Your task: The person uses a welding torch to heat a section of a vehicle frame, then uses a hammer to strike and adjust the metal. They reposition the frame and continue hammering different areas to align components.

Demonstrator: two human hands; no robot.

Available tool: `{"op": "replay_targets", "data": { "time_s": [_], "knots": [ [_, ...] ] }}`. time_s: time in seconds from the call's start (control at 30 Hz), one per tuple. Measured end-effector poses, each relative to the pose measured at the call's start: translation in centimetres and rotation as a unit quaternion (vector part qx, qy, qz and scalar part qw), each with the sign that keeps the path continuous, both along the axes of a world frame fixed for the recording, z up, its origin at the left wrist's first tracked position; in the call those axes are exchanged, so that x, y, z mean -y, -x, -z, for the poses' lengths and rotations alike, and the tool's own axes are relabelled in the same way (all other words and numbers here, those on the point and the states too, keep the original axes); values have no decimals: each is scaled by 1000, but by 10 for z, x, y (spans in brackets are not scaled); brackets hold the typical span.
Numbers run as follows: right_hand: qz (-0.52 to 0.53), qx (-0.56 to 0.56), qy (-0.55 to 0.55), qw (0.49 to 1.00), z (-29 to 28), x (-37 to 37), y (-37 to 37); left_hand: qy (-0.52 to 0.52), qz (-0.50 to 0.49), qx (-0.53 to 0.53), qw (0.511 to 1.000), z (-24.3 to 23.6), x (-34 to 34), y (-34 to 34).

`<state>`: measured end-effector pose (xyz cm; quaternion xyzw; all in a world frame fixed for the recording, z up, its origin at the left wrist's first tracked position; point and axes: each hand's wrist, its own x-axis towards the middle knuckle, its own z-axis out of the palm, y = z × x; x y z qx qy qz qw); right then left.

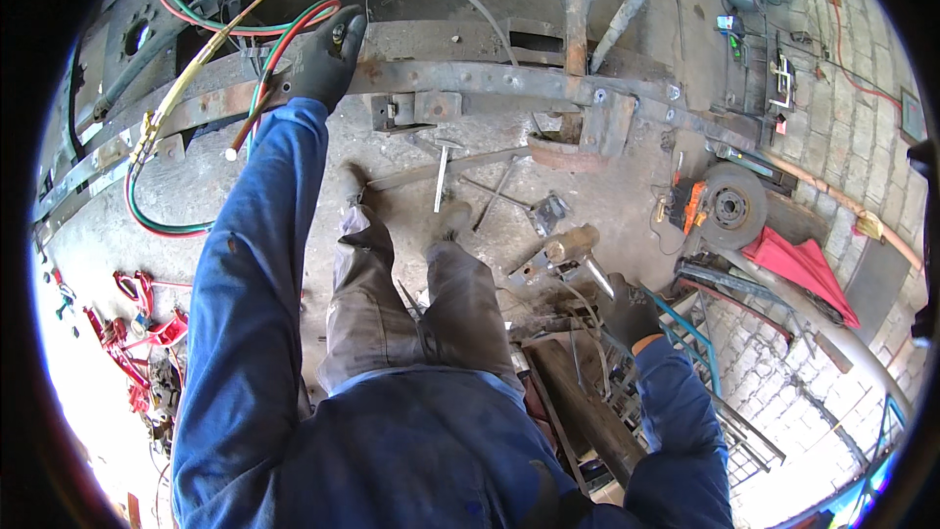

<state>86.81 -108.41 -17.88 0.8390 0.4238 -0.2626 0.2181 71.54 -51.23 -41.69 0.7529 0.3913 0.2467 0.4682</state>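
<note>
Head view: black-gloved right hand (629,315) grips a brown, cylinder-headed hammer (576,246) slanting forward-left; black-gloved left hand (336,54) curls beside red-and-green hoses (293,27), hold unclear.

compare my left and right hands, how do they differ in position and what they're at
The left hand reaches far forward over the rusty rail; the right hand is nearer the body, out to the right. The left hand is closed on red and green hoses; the right hand is at the end of a silvery bar, its grip unclear. Both wear dark gloves.
</note>
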Motion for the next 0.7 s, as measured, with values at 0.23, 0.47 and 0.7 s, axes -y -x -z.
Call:
{"op": "replay_targets", "data": {
  "time_s": [0.23,0.47,0.7],
  "knots": [
    [-5,-56,-47,997,42,-119,-24,-81,-11,-152,985,10,10,-5],
    [-137,-269,-91,949,82,-232,37,-96,-4,-232,968,13,10,-9],
    [-37,-367,-78,926,56,-219,-21,-125,31,-222,967,21,9,-4]
  ]
}}
